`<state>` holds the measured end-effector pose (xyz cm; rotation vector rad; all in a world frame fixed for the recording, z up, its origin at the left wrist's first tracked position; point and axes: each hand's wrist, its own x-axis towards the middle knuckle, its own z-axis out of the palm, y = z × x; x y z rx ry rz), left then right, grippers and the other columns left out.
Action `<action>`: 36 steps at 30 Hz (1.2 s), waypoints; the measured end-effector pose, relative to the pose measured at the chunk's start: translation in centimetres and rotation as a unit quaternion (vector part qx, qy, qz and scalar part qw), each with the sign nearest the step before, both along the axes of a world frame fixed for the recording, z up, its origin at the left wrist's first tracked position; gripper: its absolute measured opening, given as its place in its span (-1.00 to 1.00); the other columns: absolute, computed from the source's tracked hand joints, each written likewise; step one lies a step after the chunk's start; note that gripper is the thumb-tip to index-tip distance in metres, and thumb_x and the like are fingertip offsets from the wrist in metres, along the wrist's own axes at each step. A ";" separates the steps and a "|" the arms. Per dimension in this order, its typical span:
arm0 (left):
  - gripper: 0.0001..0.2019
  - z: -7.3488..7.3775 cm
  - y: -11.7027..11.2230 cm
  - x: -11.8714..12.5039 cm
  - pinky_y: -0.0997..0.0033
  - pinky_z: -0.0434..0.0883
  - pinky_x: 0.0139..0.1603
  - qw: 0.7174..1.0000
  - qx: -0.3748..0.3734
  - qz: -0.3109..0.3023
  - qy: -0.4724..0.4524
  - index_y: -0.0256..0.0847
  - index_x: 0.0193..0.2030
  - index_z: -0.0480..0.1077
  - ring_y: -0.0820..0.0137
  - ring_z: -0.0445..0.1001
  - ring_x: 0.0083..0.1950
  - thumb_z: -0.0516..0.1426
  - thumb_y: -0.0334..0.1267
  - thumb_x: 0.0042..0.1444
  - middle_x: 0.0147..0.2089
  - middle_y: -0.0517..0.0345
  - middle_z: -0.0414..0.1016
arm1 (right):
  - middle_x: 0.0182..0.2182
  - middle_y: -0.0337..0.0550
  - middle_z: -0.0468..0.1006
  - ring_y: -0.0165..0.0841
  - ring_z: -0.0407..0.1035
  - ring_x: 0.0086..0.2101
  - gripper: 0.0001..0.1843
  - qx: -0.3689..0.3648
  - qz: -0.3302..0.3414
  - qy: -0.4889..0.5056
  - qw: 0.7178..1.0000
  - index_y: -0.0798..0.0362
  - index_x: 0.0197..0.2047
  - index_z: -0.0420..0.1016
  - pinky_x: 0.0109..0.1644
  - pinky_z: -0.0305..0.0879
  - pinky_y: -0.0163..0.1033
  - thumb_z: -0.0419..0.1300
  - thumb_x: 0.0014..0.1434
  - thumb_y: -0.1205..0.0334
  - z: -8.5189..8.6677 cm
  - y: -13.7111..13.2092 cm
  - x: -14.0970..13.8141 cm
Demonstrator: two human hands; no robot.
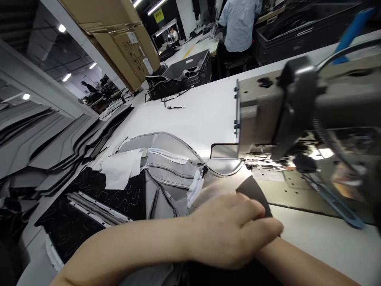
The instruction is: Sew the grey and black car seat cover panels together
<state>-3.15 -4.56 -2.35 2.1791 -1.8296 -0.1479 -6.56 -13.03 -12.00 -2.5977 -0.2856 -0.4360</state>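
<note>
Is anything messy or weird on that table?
A little: beyond the grey cloth, a black strip lies loosely on the white table, as if dropped there. The black cloth looks scribbled on, but maybe that's meant. Nothing looks spilled.

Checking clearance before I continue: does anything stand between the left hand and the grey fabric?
Possibly the right forearm: it runs in under the left hand, which overlaps the grey fabric. What lies beneath is hidden.

A factory-style sewing workshop: an industrial sewing machine [262, 119] at three o'clock, stacked grey panels [61, 139] at nine, cardboard boxes [129, 55] at eleven, a person [239, 26] working at one, strip lights [156, 6] overhead.
</note>
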 end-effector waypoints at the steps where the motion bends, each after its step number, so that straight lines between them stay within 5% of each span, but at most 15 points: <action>1: -0.62 -0.5 -0.4 -0.6 0.29 0.36 0.01 0.999 0.030 -0.013 0.020 -0.28 0.13 0.21 0.27 0.37 -0.03 -0.01 -0.31 0.17 -0.04 -0.06 0.38 | -0.26 -0.09 0.53 -0.12 0.35 -0.08 -0.62 -0.004 0.013 -0.001 1.000 -0.08 -0.06 0.55 0.05 0.28 0.02 -0.03 0.20 0.30 0.2 -0.3 -0.5; 5: -0.46 -3.0 -1.4 0.1 0.18 0.29 0.17 0.980 0.119 0.156 0.034 -0.35 0.26 0.05 0.17 0.22 0.21 0.02 -0.27 0.15 0.23 -0.21 0.17 | -0.34 -0.14 0.54 -0.26 0.40 -0.15 -0.68 -0.027 0.138 -0.032 0.989 -0.01 -0.26 0.58 0.05 0.27 -0.11 -0.01 0.11 0.29 0.5 -3.4 -3.2; 7: -0.43 -3.8 -1.5 1.4 0.09 0.28 0.17 0.964 0.156 0.215 -0.009 -0.35 0.28 0.03 0.10 0.20 0.22 0.05 -0.23 0.16 0.22 -0.23 0.17 | -0.13 -0.08 0.53 -0.26 0.34 -0.02 -0.59 -0.047 0.200 -0.054 0.977 -0.01 -0.09 0.54 0.12 0.22 -0.10 0.05 0.00 0.38 0.2 -6.5 -4.8; 10: -0.44 -4.2 -1.8 2.9 0.07 0.33 0.10 0.955 0.171 0.220 -0.103 -0.33 0.25 0.11 0.06 0.25 0.15 0.11 -0.23 0.12 0.15 -0.20 0.23 | 0.17 -0.10 0.30 -0.24 0.15 0.17 -0.31 -0.090 0.213 -0.050 0.972 -0.16 0.12 0.38 0.18 0.15 -0.03 0.04 -0.09 0.52 -0.3 -11.7 -6.8; 13: -0.53 -3.9 -2.1 4.0 0.16 0.34 0.07 0.949 0.165 0.179 -0.198 -0.29 0.20 0.18 0.13 0.26 0.12 0.06 -0.39 0.12 0.15 -0.14 0.25 | 0.20 -0.19 0.27 -0.25 0.11 0.19 -0.24 -0.104 0.215 -0.020 0.971 -0.23 0.18 0.29 0.22 0.09 0.01 0.02 -0.08 0.51 -0.3 -14.2 -7.4; 18: -0.62 -2.4 -2.4 5.5 0.21 0.34 -0.01 0.924 0.206 0.109 -0.302 -0.23 0.17 0.25 0.20 0.34 0.02 -0.05 -0.45 0.23 0.06 -0.08 0.36 | 0.16 -0.12 0.32 -0.27 0.10 0.19 -0.42 -0.043 0.267 0.004 0.963 -0.08 0.20 0.29 0.32 -0.16 0.02 0.08 0.08 0.39 0.3 -10.6 -5.1; 25: -0.61 -1.8 -3.2 7.1 0.29 0.31 0.07 0.945 0.218 -0.001 -0.246 -0.04 0.21 0.24 0.30 0.32 0.13 -0.04 -0.39 0.27 0.18 0.10 0.33 | 0.22 -0.06 0.22 -0.14 -0.04 0.25 -0.26 0.063 0.321 0.091 0.941 -0.05 0.23 0.25 0.33 -0.29 0.11 0.14 -0.08 0.33 0.0 -8.7 -4.1; 36: -0.60 -1.8 -4.2 7.1 0.29 0.34 0.09 0.953 0.218 -0.043 -0.208 -0.14 0.19 0.27 0.29 0.33 0.15 -0.05 -0.46 0.25 0.17 0.15 0.37 | 0.24 0.04 0.16 -0.13 -0.06 0.25 -0.31 0.006 0.324 0.076 0.943 0.15 0.27 0.18 0.33 -0.20 0.07 0.01 0.03 0.43 -0.5 -9.0 -5.1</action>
